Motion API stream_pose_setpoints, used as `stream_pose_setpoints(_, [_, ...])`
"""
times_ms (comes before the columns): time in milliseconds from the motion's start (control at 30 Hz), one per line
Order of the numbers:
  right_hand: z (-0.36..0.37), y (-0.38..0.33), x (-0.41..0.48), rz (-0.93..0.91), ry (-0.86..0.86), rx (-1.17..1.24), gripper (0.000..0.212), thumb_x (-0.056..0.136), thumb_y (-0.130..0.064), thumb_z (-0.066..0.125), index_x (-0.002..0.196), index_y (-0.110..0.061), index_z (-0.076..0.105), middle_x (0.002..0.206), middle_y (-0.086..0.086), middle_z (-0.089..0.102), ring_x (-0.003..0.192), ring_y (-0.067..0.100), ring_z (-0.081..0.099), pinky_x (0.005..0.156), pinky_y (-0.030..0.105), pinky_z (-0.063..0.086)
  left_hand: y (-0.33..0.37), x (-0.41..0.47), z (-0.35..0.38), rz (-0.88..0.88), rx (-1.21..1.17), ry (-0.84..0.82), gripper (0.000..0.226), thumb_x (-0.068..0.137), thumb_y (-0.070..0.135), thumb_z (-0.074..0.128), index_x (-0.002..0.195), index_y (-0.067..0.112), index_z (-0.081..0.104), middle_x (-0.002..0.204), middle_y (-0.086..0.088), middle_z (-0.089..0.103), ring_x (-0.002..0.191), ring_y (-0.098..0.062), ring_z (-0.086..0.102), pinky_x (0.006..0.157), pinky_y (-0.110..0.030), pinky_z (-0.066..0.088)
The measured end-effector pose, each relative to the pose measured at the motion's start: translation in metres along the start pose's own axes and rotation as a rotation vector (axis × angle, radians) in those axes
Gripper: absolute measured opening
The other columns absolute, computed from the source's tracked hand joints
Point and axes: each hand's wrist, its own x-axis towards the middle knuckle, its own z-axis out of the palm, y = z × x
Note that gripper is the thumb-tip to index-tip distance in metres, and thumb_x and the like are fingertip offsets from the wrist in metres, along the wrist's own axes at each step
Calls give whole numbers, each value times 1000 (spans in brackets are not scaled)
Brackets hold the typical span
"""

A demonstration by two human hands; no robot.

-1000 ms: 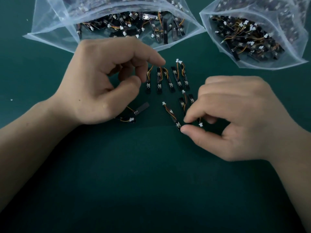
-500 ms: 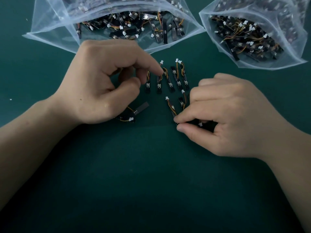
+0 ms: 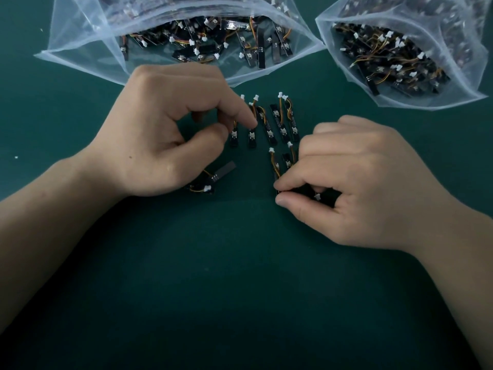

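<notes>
Left bag point(image 3: 80, 49), right bag point(image 3: 466, 65) hold wired strips point(image 3: 260, 46); right hand point(image 3: 368, 188) pinches one.

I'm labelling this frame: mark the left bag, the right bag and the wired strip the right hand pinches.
left bag point(image 3: 88, 36): head view, clear side wall.
right bag point(image 3: 440, 28): head view, upper wall.
wired strip point(image 3: 275, 169): head view, its exposed middle.
</notes>
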Motion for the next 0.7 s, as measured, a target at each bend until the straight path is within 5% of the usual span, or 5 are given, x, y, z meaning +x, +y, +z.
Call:
stream_pose_setpoints(133, [2, -1, 2, 115, 118, -25, 33, 97, -44, 69, 107, -15, 78, 105, 3, 66, 95, 25, 55, 87, 42, 41, 0, -1, 0, -3, 11, -1, 31, 83, -6, 58, 101, 7, 79, 85, -7, 66, 74, -26, 62, 67, -38, 48])
stream_pose_setpoints(300, [7, 1, 3, 261, 92, -140, 50, 100, -61, 58, 120, -20, 76, 150, 6, 52, 137, 30, 42, 109, 37, 21, -1, -1, 0, -4, 15, -8, 29, 84, -6, 58, 100, 6, 79, 85, -7, 67, 73, -26, 62, 65, -40, 48])
stream_pose_setpoints(700, [9, 0, 3, 256, 31, -151, 52, 101, -64, 51, 124, -25, 77, 153, 3, 50, 140, 28, 40, 112, 42, 22, -2, -1, 1, -3, 16, -18, 29, 85, -5, 58, 100, 8, 80, 86, -9, 68, 73, -28, 63, 66, -42, 48])
